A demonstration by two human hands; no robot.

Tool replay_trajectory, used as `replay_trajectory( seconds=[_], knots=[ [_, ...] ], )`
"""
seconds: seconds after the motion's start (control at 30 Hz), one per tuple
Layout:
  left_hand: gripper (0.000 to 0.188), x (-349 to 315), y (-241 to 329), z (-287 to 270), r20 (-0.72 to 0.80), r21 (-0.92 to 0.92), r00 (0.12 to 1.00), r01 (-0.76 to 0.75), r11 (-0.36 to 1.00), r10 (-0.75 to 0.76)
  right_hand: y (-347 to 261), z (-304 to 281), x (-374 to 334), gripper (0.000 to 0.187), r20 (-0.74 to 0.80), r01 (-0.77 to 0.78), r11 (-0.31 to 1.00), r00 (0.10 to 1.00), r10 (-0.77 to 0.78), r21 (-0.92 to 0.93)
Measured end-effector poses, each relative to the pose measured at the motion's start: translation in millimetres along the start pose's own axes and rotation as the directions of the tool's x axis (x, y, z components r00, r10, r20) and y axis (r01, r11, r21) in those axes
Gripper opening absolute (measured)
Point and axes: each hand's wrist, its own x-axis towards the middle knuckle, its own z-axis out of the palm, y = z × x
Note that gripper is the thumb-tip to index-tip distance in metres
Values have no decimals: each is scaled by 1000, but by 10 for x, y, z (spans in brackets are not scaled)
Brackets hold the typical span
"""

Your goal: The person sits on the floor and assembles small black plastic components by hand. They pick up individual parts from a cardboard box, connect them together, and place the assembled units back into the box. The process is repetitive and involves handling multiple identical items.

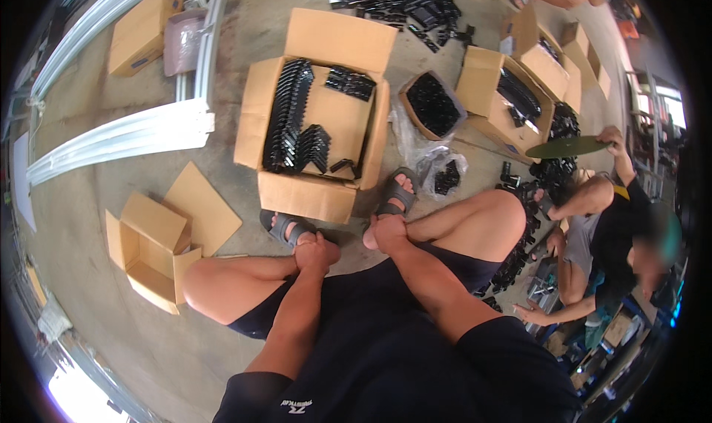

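My left hand point(313, 255) is wrapped round my left ankle, above a grey sandal point(278, 228). My right hand point(389, 232) clasps my right ankle next to the other grey sandal point(399, 197). The fingers of both are closed and partly hidden. Just beyond my feet stands an open cardboard box point(373, 137) with its flaps folded out. Inside it, glossy black parts point(291, 115) stand in a long row down the left side. A shorter row point(314, 148) and a group of parts point(348, 82) lie beside it.
A small open box point(152, 256) and a cardboard sheet point(200, 206) lie at left, near white metal profiles point(126, 137). A tub of black pieces point(432, 105) and plastic bag point(447, 172) lie right of the large box. A co-worker point(615, 237) at right holds a green disc point(567, 148).
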Motion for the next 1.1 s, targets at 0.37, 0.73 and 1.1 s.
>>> replay_trajectory(
  seconds=[0.37, 0.73, 1.1],
  knots=[
    [76, -55, 92, -120, -215, -210, 970, 69, 975, -115, -33, 109, 126, 49, -64, -6, 1000, 998, 6, 2],
    [34, -200, 127, -430, -282, 224, 951, -62, 973, 126, 54, 7, -176, 37, -139, -93, 990, 984, 108, 108],
    [41, -1452, 690, -141, -363, -169, 707, -690, 704, 607, 477, -1358, -1144, 42, -704, 193, 952, 710, 30, 236]
  ],
)
